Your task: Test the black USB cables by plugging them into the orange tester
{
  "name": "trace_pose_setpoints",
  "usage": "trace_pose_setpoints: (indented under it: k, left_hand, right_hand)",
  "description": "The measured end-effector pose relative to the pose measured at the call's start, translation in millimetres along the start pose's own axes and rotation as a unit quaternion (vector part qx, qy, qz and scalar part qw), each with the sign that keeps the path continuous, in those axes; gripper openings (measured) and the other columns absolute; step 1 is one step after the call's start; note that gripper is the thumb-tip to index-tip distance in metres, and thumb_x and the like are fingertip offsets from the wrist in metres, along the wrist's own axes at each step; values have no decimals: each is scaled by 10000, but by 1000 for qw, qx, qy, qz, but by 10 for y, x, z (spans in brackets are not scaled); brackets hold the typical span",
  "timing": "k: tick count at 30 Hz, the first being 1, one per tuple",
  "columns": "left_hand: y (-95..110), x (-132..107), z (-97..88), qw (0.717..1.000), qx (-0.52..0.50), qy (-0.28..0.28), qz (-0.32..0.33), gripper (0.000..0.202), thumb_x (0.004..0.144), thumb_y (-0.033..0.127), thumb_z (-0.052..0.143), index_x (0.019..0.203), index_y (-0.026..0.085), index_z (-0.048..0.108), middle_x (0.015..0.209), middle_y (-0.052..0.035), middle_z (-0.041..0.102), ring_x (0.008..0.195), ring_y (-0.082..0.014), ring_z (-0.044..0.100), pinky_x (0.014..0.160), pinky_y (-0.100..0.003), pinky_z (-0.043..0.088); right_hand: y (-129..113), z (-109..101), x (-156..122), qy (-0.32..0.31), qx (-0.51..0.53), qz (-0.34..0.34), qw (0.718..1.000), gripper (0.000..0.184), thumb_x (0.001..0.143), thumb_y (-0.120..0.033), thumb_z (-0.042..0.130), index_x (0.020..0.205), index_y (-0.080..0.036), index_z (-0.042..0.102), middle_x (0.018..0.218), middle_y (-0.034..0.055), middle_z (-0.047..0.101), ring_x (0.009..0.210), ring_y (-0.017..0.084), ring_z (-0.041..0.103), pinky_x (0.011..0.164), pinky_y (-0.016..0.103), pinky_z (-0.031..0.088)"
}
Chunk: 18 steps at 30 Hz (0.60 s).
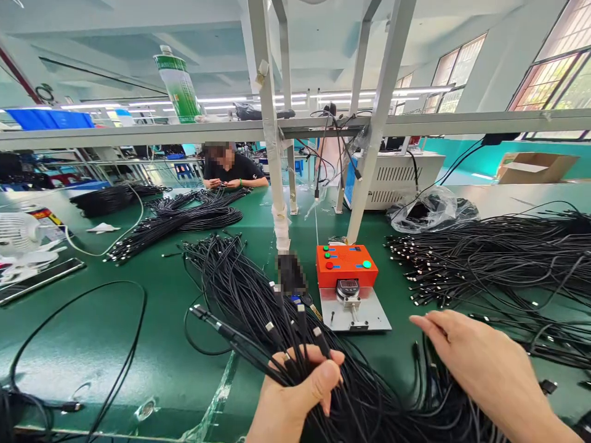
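My left hand [300,387] is closed round a bunch of black USB cables [301,326], whose metal plugs point up and away from me above the thumb. Beneath it, a thick bundle of black cables [231,277] runs across the green table towards the lower right. My right hand [480,357] is to the right, over the trailing part of the bundle, its fingers stretched out leftwards and nothing visible in them. Beyond both hands, an orange test box [347,266] with green and red buttons stands behind a metal plate [376,314] carrying a small digital gauge [347,288].
More cable heaps lie at right [489,252] and far left [203,212]. A phone [41,281] and white fan [18,232] are at the left edge. Metal frame posts [272,123] rise behind the box. A person [235,169] sits across the table.
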State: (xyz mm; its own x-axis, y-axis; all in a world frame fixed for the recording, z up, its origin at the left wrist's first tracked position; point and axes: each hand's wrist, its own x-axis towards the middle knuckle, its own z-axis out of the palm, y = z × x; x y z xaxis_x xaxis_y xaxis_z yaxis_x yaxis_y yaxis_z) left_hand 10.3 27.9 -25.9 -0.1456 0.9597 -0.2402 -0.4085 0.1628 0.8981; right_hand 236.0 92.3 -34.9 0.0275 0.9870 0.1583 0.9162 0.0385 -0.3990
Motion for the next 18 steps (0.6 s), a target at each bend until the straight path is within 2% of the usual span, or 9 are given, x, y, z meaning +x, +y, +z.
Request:
trace_pose_setpoints:
  k: [1,3,5,8,10,11,14,16,18]
  left_hand:
    - [0,-10,41,1000,27,-7,6,194,609,273,726,699,133,628,540,-31,616,411,-87,463,446,-225,363]
    - [11,-14,112,996,83,-27,22,207,608,299,724,660,131,613,481,-6,564,398,-87,443,414,-215,343]
    - [25,-2,157,989,132,-46,45,228,623,330,709,685,133,611,464,22,507,391,-79,419,393,-203,329]
    - [22,26,176,983,165,-53,66,314,616,361,708,821,155,589,525,39,486,407,-80,429,391,-203,358]
    - [14,42,173,985,150,-59,67,332,628,353,702,874,173,570,560,44,477,403,-76,434,395,-207,362]
    - [21,48,169,988,124,-63,69,312,659,339,680,904,185,565,584,44,476,396,-66,423,393,-206,351]
    - [122,59,135,995,-3,-52,81,258,783,308,545,1028,232,530,676,35,491,388,-44,376,384,-204,318]
    - [239,63,84,995,-71,-11,70,259,837,318,453,1060,213,533,687,18,496,429,-57,393,406,-209,340]
    - [347,64,17,992,-119,29,43,247,838,292,457,1017,164,569,684,6,496,480,-64,416,440,-205,365]
  right_hand:
    - [-122,-73,-47,-19,57,-29,998,285,775,-445,496,677,-210,625,707,72,632,580,175,575,455,234,339]
    - [-404,-130,-154,-160,212,-79,961,295,780,-459,496,714,-211,642,622,42,615,541,141,572,446,206,354]
    - [-641,-109,-236,-294,340,-57,892,341,784,-479,483,715,-182,635,519,14,571,399,97,521,362,179,297]
    - [-781,-60,-254,-379,471,18,797,309,710,-456,595,743,-149,608,584,11,600,331,58,478,312,149,229]
    - [-742,-47,-193,-394,514,37,761,310,661,-419,658,761,-132,601,596,11,599,319,31,437,306,135,214]
    - [-695,-44,-146,-388,526,43,756,313,660,-410,663,772,-125,600,565,2,581,306,17,400,301,130,201]
    - [-490,-39,20,-331,552,74,761,290,697,-387,641,784,-116,587,547,-14,549,303,-7,340,299,117,182]
    - [-336,-56,124,-305,570,104,756,260,703,-356,644,788,-122,571,612,-3,571,322,-12,354,305,109,207]
    - [-209,-119,216,-282,589,126,747,253,709,-325,647,861,-139,567,691,15,598,357,-5,393,326,106,264]
